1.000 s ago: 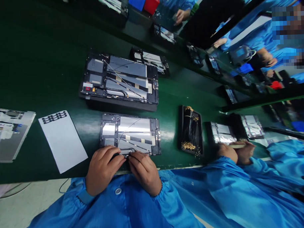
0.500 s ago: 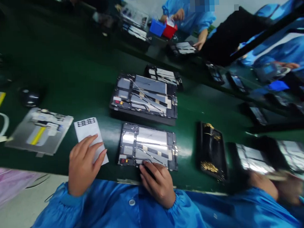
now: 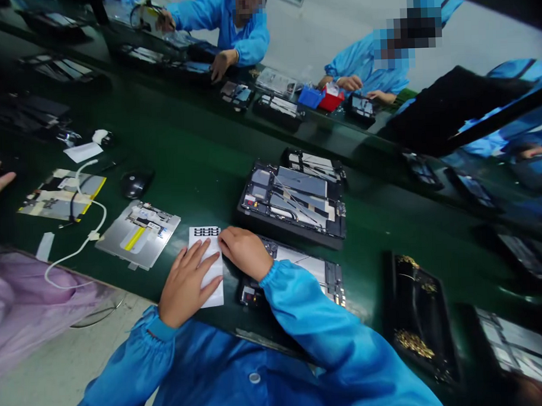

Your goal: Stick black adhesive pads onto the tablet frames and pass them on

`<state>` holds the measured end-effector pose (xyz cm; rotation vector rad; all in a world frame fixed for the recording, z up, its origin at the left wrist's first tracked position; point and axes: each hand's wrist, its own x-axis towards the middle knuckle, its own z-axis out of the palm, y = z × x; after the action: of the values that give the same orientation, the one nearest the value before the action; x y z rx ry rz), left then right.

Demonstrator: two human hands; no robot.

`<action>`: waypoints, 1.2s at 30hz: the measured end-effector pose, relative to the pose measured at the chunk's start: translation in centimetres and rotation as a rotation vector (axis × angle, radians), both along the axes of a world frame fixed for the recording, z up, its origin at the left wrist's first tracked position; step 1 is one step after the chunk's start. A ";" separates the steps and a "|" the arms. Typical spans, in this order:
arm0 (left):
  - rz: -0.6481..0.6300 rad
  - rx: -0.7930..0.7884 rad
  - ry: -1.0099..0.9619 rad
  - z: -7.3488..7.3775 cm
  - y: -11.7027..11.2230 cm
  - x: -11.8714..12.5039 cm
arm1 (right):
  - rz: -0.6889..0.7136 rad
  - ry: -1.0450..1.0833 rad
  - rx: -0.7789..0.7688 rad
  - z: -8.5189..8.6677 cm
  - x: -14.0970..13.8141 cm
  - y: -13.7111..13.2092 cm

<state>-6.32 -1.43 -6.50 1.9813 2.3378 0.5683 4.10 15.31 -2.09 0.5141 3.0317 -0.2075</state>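
A white sheet (image 3: 212, 270) with a row of black marks along its far end lies on the green belt (image 3: 180, 153). My left hand (image 3: 187, 283) rests flat on it, fingers apart. My right hand (image 3: 245, 252) lies across from it, fingertips at the sheet's far right edge. Under that forearm sits an opened tablet frame (image 3: 311, 269), partly hidden by my blue sleeve (image 3: 310, 314). Beyond it stands a second tablet frame (image 3: 293, 205) with silver panels and thin wires.
A silver plate (image 3: 139, 234), a computer mouse (image 3: 136, 184) and a white cable (image 3: 76, 233) lie to the left. A black tray with gold screws (image 3: 420, 322) lies to the right. Co-workers in blue (image 3: 364, 72) sit across the belt, near blue and red bins (image 3: 320, 97).
The view has swung left and tilted up, showing more of the belt and co-workers. My right hand has moved from the tablet's near edge onto the sheet, and my sleeve now covers the tablet.
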 end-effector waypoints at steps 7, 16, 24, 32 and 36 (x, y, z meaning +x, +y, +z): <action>-0.013 0.026 -0.015 0.2 0.0 0.0 | 0.072 -0.045 0.043 -0.4 -2.6 0.5; -0.020 0.038 -0.013 0.4 0.0 -0.2 | -0.052 -0.001 -0.052 -0.7 -4.0 0.0; -0.070 0.074 -0.031 0.2 0.9 -1.0 | -0.178 0.604 -0.486 3.8 7.8 0.4; -0.047 0.469 -0.174 1.3 -0.9 2.1 | -0.528 0.581 -0.194 1.6 26.6 -4.2; -0.344 0.366 -0.247 2.7 1.0 9.1 | -0.454 0.478 -0.048 -0.1 28.2 -5.8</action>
<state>2.75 -0.46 -3.80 2.2293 1.7952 1.1972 32.33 9.48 -2.21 1.3171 3.2853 -0.4850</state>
